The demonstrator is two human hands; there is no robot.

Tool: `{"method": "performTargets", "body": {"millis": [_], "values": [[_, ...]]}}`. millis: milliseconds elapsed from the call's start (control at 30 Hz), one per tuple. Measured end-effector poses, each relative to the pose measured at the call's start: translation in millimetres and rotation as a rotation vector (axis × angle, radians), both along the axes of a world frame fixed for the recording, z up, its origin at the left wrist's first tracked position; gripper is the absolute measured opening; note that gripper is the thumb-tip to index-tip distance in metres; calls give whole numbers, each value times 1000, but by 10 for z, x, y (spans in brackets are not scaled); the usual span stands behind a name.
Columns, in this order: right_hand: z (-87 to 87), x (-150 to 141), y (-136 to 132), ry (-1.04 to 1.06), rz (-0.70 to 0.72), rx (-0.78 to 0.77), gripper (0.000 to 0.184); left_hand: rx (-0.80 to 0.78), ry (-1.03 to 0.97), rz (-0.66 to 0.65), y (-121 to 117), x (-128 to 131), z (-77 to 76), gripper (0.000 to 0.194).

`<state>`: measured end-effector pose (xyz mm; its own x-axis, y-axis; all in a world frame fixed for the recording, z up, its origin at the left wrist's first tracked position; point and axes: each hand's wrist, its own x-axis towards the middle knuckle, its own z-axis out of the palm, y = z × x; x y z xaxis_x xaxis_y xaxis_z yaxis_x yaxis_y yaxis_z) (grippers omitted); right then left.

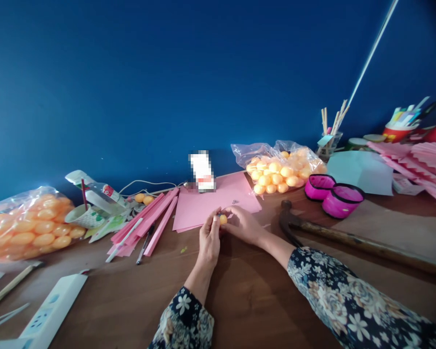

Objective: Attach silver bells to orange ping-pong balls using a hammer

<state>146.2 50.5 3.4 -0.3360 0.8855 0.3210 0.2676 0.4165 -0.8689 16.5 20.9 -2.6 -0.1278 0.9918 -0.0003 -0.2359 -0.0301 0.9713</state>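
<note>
On my feed's left edge, a clear plastic bag of orange balls [39,225] rested on the brown wooden table [131,305], with a bundle of long pink paper strips [150,220] between it and the hands. The left hand [209,240] was nearly closed, its thumb raised against the small rounded orange ball [223,219], which I found just right of that thumb's tip, between the two hands. The right hand [244,227] came in from the other side, partly open, thumb and forefinger bowed around the ball. Neither hand was clearly nearer: the ball sat right at the left thumb and within the curve of the right fingers. I could not tell whether the right hand gripped it or only steadied it, nor which way any long axis ran, since the ball looked almost round from my view. Flat pink paper sheets [199,208] lay just beyond the hands. Farther right came a second clear bag of orange balls [274,174], a wooden-handled claw hammer [314,228] and two magenta fabric bands with black edging [343,199].
</note>
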Motion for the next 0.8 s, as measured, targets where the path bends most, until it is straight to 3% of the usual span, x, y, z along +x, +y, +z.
{"method": "performTargets", "body": {"millis": [667,800], "values": [[-41,1,24,-9,31,91,28,-15,105,37,-12,19,51,44],[-33,-6,-2,-29,-7,155,38,-12,118,74,8,9,44,44]]}}
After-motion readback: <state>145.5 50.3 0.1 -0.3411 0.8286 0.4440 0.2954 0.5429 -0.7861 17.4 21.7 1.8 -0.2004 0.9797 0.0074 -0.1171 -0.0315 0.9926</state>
